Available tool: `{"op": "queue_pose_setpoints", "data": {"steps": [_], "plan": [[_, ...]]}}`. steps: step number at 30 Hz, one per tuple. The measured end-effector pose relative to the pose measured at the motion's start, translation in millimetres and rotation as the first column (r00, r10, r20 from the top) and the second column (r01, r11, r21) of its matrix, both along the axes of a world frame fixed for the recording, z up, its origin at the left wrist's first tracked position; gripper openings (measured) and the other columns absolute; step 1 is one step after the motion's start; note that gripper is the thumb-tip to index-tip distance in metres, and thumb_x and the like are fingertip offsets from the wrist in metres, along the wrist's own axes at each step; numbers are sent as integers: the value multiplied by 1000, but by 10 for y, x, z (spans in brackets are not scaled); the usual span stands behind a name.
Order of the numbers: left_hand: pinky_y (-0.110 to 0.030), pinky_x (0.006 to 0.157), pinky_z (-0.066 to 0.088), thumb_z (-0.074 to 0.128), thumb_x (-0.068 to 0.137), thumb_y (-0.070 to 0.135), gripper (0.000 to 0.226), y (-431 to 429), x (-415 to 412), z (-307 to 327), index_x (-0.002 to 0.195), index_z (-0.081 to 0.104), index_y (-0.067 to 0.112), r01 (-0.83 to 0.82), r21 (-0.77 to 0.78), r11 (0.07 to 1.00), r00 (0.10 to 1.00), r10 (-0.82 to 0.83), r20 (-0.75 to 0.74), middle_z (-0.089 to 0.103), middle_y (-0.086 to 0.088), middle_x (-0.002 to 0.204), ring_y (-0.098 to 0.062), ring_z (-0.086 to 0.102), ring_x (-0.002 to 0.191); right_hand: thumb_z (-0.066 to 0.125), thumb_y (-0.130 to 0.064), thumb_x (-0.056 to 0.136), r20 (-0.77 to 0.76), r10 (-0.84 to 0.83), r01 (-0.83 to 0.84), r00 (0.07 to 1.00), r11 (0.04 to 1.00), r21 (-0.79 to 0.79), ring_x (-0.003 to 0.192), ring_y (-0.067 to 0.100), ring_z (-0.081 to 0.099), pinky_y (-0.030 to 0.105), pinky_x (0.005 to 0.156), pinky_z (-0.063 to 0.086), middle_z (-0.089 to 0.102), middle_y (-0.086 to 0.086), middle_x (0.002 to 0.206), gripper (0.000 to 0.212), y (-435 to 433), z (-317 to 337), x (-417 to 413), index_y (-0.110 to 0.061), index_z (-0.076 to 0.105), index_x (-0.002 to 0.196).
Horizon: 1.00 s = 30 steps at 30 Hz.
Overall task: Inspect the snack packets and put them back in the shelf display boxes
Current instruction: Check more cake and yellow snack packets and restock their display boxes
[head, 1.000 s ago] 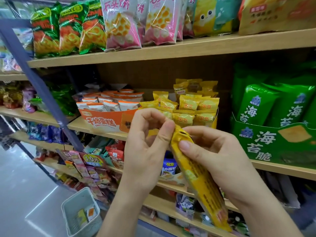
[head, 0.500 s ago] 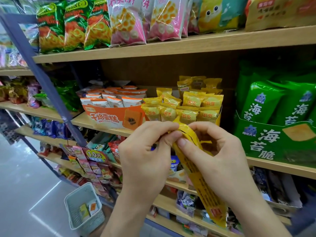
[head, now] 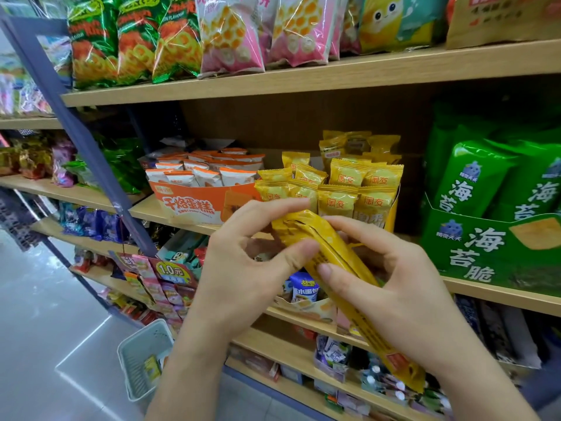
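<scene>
A long yellow snack packet [head: 337,262] slants from upper left to lower right in front of the shelves. My left hand [head: 243,268] pinches its upper end between thumb and fingers. My right hand [head: 391,287] holds its middle, thumb on the printed back. Behind them on the middle shelf stands a yellow display box [head: 391,214] full of small yellow packets [head: 343,174]. To its left is an orange display box [head: 194,205] holding white-and-orange packets [head: 209,174].
A green seaweed-snack display box [head: 485,250] fills the right of the middle shelf. Green and pink bags [head: 230,34] line the top shelf. A blue upright [head: 73,129] runs diagonally at left. A grey basket [head: 142,357] sits on the floor. Lower shelves [head: 303,350] hold mixed small packets.
Both hands and the yellow packet have dropped lower relative to the shelf. The packet's upper end has been bent over toward the left under my left fingers.
</scene>
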<state>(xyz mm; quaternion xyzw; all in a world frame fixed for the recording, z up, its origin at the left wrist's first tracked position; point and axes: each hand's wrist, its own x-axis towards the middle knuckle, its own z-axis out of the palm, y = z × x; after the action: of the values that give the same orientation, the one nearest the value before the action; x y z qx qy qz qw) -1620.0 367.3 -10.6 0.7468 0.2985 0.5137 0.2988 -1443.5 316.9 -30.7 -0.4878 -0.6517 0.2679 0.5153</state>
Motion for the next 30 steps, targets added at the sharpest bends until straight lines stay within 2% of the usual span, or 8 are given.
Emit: {"op": "queue_pose_setpoints", "data": {"steps": [2,7,10,14,19,23,27,30], "plan": [[-29,75,58,78,77,27,28,19,-63,26,104,73,32,-44,59,997,997,48,-68,70,7,99,-18,68,97,69,-50,76,42,22,-22,999,1000,-7,93,4,64,28,80,56,61,-21,109,55,-5,6,18,-44,57,129],[-16,73,50,73,79,10,18,63,-86,-29,91,71,23,-244,294,924,968,251,15,70,9,88,-6,66,86,65,-57,71,148,129,-117,981,990,-82,110,-9,52,17,88,51,48,-38,117,69,-13,45,31,-59,39,135],[-17,74,51,72,83,10,18,107,-171,-81,91,68,26,-374,285,883,928,355,115,68,10,89,-6,65,85,72,-48,78,268,194,-151,944,973,-173,105,-10,53,21,86,53,41,-43,116,67,-6,35,77,-67,30,126],[-25,74,55,68,82,22,15,135,-229,-119,89,67,36,-462,198,864,885,437,159,65,14,90,-9,64,88,70,-38,83,225,154,-127,962,983,-130,86,0,63,17,70,49,59,-31,102,44,17,-3,111,-58,48,114],[-43,84,57,78,73,42,19,186,-395,-121,91,71,39,-407,55,912,911,410,-40,57,12,108,-18,58,110,68,-37,84,184,112,-92,976,989,-113,77,-5,62,11,63,45,61,-36,100,37,26,-12,140,-54,52,112],[-33,94,51,75,65,62,40,157,-409,-34,96,63,39,-375,131,918,882,396,-256,58,23,108,-8,56,112,62,-48,77,167,113,-95,979,989,-114,81,-10,62,8,66,45,59,-41,102,38,32,-10,137,-56,50,112],[-11,84,40,62,58,69,58,87,-356,-22,104,59,35,-398,182,899,805,437,-402,57,22,105,-1,51,105,59,-54,72,202,86,-66,976,992,-104,99,-13,58,9,76,48,59,-41,101,45,40,-28,162,-54,53,116],[-17,93,41,58,58,74,78,74,-328,-31,124,61,32,-349,219,911,742,412,-529,54,19,116,-1,47,113,65,-50,76,252,59,-39,966,996,-84,105,-13,55,10,82,47,56,-40,108,45,39,-45,172,-51,56,120]]}}
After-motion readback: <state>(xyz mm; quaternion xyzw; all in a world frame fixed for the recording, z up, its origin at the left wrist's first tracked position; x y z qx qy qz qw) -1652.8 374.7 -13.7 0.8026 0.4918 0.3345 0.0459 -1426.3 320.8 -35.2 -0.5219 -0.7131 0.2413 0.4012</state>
